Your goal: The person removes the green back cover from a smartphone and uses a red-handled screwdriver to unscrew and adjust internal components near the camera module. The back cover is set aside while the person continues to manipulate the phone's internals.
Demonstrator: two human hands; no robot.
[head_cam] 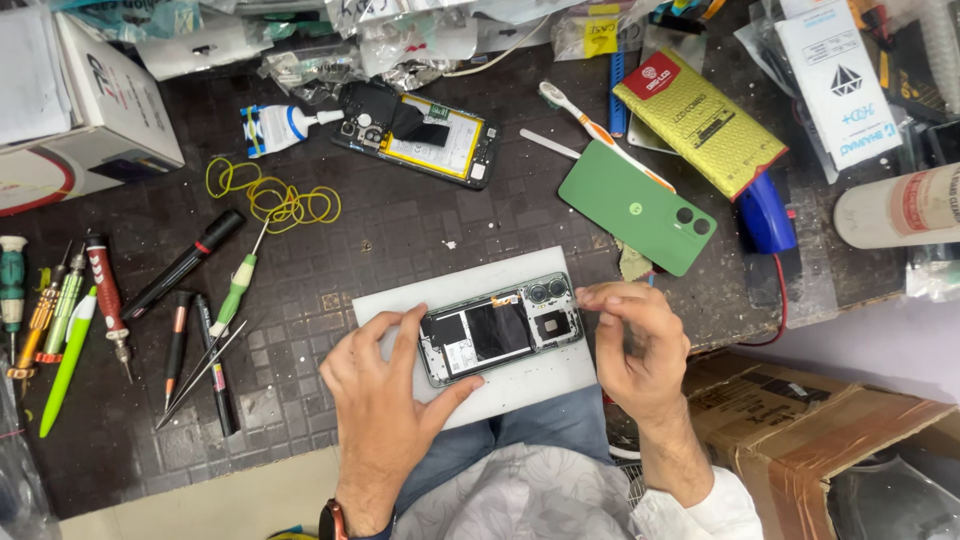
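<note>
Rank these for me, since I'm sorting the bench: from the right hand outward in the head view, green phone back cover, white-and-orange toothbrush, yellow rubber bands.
From the right hand:
1. Green phone back cover, just above the hand.
2. White-and-orange toothbrush, farther up, beyond the cover.
3. Yellow rubber bands, far off to the left.

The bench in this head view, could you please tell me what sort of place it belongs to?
Probably a phone repair bench: an opened phone under both hands, a second opened phone behind, and screwdrivers laid out at the left.
</note>
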